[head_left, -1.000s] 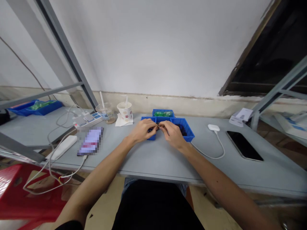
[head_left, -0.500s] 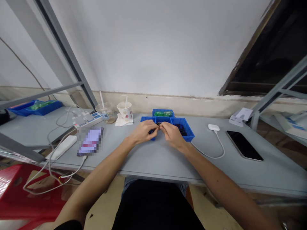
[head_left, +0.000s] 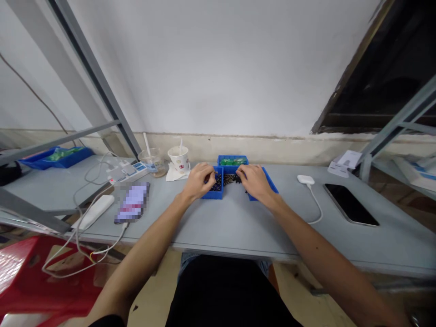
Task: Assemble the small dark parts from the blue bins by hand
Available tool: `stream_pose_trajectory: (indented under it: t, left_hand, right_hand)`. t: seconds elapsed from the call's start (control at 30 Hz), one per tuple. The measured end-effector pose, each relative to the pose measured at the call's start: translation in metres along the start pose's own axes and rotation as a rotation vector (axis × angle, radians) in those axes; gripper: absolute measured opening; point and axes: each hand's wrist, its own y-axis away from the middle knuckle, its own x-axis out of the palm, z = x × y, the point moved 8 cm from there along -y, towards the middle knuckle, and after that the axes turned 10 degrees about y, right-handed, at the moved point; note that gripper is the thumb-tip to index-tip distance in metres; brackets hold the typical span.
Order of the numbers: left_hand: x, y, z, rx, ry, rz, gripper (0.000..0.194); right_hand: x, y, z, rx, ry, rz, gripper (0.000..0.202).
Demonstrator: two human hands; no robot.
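Observation:
My left hand (head_left: 200, 181) is over the left blue bin (head_left: 214, 195), its fingers pinched on something too small to make out. Dark small pieces lie in that bin. My right hand (head_left: 252, 180) is over the right blue bin (head_left: 271, 181) and hides most of it; its fingertips are pressed together by the edge of the middle bin, and what they hold is hidden. Small dark and brassy pieces (head_left: 230, 178) show in the middle between my hands. Behind, another blue bin (head_left: 233, 160) holds green packets.
Two drink cups (head_left: 179, 160) with straws, a power strip (head_left: 136, 171) and a phone with a blurred screen (head_left: 133, 202) are on the left. A white earphone case (head_left: 305, 180) and a black phone (head_left: 350, 204) lie right. A red stool (head_left: 41, 281) stands lower left.
My hands were together over the middle bin and have moved apart, the left one leftwards and the right one rightwards. More of the middle bin's pieces now shows.

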Motion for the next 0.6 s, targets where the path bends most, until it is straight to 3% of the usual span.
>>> stream_pose_trajectory:
  t: [0.13,0.23,0.4,0.6]
  left_hand:
    - [0.001,0.0,0.013,-0.021,-0.095,0.069,0.035]
    - [-0.001,0.001,0.019,-0.058,-0.122,0.045,0.04]
    - [-0.001,0.001,0.019,-0.077,-0.087,-0.001,0.043]
    - [0.009,0.001,0.016,-0.073,-0.049,0.061,0.043]
  right_hand:
    - [0.017,-0.018,0.009,-0.206,0.095,0.26,0.019]
    - [0.03,-0.026,0.016,-0.288,0.16,0.388,0.018]
    - [0.05,-0.03,0.022,-0.295,0.233,0.445,0.011]
    - [0.059,-0.027,0.026,-0.313,0.248,0.471,0.015]
